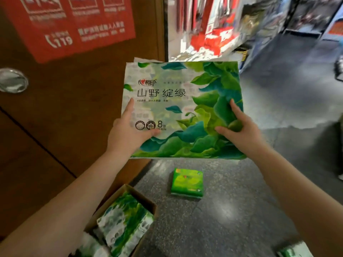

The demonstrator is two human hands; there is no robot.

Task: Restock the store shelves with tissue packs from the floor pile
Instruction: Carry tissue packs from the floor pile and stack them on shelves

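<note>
Head view shows both hands, left hand [130, 130] and right hand [239, 127], gripping 1 large tissue pack [182, 108] at its near corners, long axis left-to-right.

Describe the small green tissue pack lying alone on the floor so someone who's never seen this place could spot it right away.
Start at the brown wooden door and look down to the grey speckled floor. The small green pack lies flat there by itself, to the right of the open cardboard box. It is plain bright green, unlike the leaf-printed packs in the box.
</note>
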